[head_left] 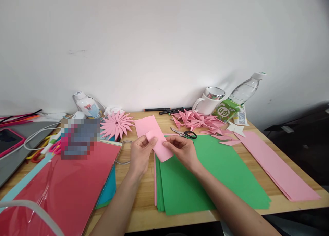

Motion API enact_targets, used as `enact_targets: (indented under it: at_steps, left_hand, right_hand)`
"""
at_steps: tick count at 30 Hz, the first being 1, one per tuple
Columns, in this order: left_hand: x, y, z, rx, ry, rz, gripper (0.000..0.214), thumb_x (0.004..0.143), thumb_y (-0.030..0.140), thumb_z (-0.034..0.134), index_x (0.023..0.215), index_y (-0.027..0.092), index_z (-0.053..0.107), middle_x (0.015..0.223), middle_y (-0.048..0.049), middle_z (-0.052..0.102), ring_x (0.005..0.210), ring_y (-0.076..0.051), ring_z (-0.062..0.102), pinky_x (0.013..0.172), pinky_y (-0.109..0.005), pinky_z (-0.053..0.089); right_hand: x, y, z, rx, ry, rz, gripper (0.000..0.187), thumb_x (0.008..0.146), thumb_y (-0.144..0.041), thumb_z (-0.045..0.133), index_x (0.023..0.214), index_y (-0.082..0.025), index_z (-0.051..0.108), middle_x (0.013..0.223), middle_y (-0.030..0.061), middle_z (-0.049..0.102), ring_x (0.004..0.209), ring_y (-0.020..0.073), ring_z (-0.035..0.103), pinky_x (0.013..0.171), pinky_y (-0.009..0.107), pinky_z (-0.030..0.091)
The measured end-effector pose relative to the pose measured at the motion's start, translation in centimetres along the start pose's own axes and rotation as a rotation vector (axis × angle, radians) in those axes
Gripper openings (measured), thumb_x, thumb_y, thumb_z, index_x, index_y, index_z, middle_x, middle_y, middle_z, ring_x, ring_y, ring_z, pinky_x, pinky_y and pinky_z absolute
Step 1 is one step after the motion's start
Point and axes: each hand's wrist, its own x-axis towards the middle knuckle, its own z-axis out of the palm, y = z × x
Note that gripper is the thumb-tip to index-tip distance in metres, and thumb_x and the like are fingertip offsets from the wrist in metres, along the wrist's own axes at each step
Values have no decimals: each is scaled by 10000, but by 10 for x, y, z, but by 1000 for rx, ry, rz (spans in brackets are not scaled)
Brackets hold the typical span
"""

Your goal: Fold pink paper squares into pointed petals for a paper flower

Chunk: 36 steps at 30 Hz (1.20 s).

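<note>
Between my two hands is a small rectangular piece of pink paper (161, 148), tilted above the left edge of a stack of green paper (216, 174). My left hand (142, 150) pinches its left side with the thumb on top. At its right edge, the thumb and fingers of my right hand (183, 150) close on the paper. Behind it a larger pink sheet (147, 124) lies on the table. Small scissors (185, 132) with black handles rest just beyond my right hand. A pink folded-paper star (117, 123) lies to the left, and a pile of pink folded pieces (197, 121) to the right.
Long pink strips (280, 167) lie at the right. A white mug (209, 100), a green box (227, 109) and a leaning water bottle (248, 87) stand by the wall. At left are red sheets (64, 181) in plastic, a white bottle (87, 104) and a phone (10, 143).
</note>
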Motion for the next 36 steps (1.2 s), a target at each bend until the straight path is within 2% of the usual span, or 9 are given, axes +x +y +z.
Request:
enact_targets:
  at_steps: [5,11,15,18,23,26,30,33,36]
  left_hand:
    - [0,1,0,-30,1,-9,280,541,275,810,745,120,698,720,-36,688,652,-122,583,607,-217,464]
    - [-1,1,0,11,0,-5,294,550,285,804,773,119,706,741,-49,697,684,-149,613,639,-245,487]
    - [-1,-1,0,44,-36,15,279,588,278,786,808,123,713,778,-54,707,734,-160,625,709,-266,493]
    - [-1,-2,-1,80,-69,31,273,599,272,780,821,127,714,787,-51,708,727,-159,620,688,-258,493]
    - [-1,-2,-3,176,-161,-5,320,591,285,785,866,131,729,818,-63,718,758,-188,630,712,-278,500]
    - [-1,-3,-4,225,-138,-13,275,600,319,778,801,135,740,766,-56,716,700,-181,623,654,-267,493]
    - [0,-4,-4,203,-91,-8,223,563,321,798,619,125,706,639,-34,678,605,-144,578,572,-234,453]
    - [-1,-4,-3,170,-62,-1,261,525,311,815,487,126,635,514,7,600,508,-98,501,515,-213,404]
    - [-1,-4,-3,156,-37,-5,287,503,322,820,452,129,614,466,23,559,467,-81,452,482,-208,375]
  right_hand:
    - [-1,-1,1,29,-17,-15,208,636,-334,759,739,-168,687,699,26,663,610,133,569,596,266,494]
    - [0,-3,1,-16,-4,-9,273,655,-419,729,690,-159,654,649,23,628,573,125,531,533,250,457]
    - [1,-3,-1,-64,-39,-1,320,703,-463,678,661,-154,605,601,-2,554,532,99,460,475,223,381]
    - [1,-2,-2,-86,-61,4,331,732,-471,651,666,-153,583,599,-13,512,526,89,422,465,217,340]
    - [3,0,-4,-75,-44,10,374,702,-520,662,672,-158,572,612,-6,517,546,100,425,477,223,346]
    - [5,0,-4,-62,-31,22,394,679,-539,672,672,-158,570,609,-6,519,550,103,433,487,225,359]
    - [4,0,-3,-64,-27,30,396,671,-547,674,665,-165,566,601,-12,518,540,103,438,490,225,369]
    - [2,-1,-3,-76,-29,21,382,685,-536,669,662,-170,561,604,-14,515,529,101,431,483,226,361]
    - [2,-1,-3,-92,-35,15,372,698,-521,665,656,-168,556,601,-18,498,524,97,417,477,226,342]
